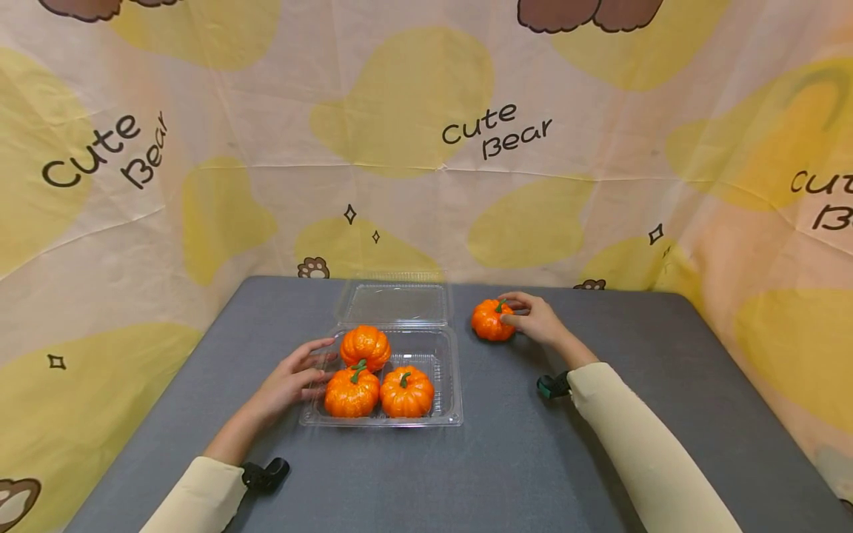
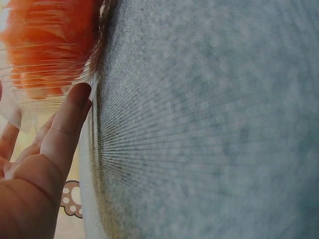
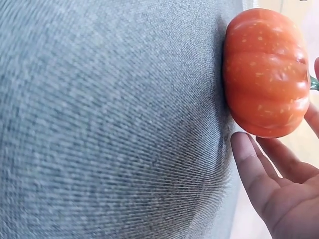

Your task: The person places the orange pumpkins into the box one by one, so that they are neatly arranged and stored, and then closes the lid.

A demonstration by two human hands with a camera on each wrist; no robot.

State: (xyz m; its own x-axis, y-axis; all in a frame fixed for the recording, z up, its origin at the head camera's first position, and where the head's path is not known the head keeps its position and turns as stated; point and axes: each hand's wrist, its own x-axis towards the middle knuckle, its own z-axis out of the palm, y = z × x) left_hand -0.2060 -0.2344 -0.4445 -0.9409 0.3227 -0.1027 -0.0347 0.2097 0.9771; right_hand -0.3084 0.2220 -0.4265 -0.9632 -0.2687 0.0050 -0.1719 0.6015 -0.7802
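An orange pumpkin (image 1: 492, 320) with a green stem sits on the table right of a clear plastic box. My right hand (image 1: 535, 319) is at its right side, fingers loosely spread about it. In the right wrist view, fingertips (image 3: 242, 142) lie right by the lower edge of the pumpkin (image 3: 266, 74), which rests against the cloth. My left hand (image 1: 293, 377) is at the left wall of the open clear box (image 1: 448, 422), fingers extended along it. Three more orange pumpkins (image 1: 407, 392) stand inside the box, seen through its ribbed wall in the left wrist view.
The hinged lid (image 1: 397, 303) lies folded back behind the box, towards the wall. A grey cloth covers the table (image 1: 506, 466). Behind it hangs a printed curtain (image 1: 413, 96). Black bands with cameras (image 1: 266, 474) are on both wrists.
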